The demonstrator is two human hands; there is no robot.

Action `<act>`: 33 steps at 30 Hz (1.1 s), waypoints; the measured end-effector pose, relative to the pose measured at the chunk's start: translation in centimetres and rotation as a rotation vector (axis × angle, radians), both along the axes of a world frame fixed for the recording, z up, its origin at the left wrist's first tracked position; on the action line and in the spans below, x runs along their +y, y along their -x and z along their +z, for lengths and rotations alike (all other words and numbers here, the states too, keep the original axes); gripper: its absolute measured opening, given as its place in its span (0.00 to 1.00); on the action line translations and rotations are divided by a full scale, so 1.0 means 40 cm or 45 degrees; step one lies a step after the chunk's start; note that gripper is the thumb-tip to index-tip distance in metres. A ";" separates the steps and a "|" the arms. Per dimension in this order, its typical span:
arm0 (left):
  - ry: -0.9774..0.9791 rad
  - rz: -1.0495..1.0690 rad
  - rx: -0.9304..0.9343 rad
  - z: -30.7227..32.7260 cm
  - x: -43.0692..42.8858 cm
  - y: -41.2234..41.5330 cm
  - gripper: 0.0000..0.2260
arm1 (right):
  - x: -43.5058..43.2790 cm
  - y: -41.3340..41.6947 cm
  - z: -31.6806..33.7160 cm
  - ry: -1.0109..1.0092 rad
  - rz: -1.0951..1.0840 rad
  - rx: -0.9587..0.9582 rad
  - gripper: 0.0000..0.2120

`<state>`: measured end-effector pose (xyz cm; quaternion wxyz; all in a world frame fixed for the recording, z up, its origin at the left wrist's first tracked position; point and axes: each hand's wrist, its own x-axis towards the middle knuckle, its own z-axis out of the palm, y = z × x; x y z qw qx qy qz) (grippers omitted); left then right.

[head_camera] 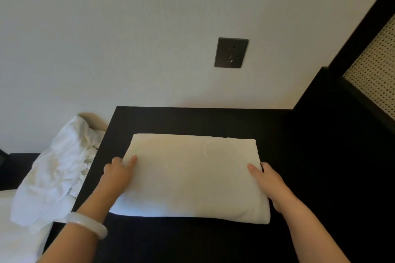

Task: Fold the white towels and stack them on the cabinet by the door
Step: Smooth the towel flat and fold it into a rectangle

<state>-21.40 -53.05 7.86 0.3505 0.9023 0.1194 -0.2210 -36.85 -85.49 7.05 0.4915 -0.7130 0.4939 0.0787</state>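
Head view shows the folded white terry towel point(192, 175) lying flat in the middle of the black flat-topped cabinet point(192, 121). The left hand point(118, 172) and right hand point(268, 179) each grasp a short end, thumbs on top, probably to square it as the stack's base. Crumpled white towels point(55, 175) wait off the cabinet's left edge.

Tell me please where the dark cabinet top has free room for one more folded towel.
Bare patches on the cabinet top: the strip between the folded towel and the wall, and the stretch from its right edge to the dark side panel. Crowded: the left edge, where the left hand and the crumpled towels sit close.
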 end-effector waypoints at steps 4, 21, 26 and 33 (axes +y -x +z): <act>0.478 0.302 0.245 0.054 0.018 0.004 0.27 | -0.022 0.003 0.028 -0.433 -0.202 -0.118 0.24; 0.623 0.660 -0.045 0.157 0.406 0.186 0.13 | 0.394 -0.154 0.132 -0.505 0.332 -0.425 0.21; 0.695 0.703 -0.100 0.119 0.682 0.208 0.13 | 0.648 -0.167 0.140 -0.521 0.355 -0.423 0.16; 0.709 0.731 -0.166 0.101 1.044 0.199 0.12 | 1.023 -0.208 0.100 -0.633 0.417 -0.421 0.12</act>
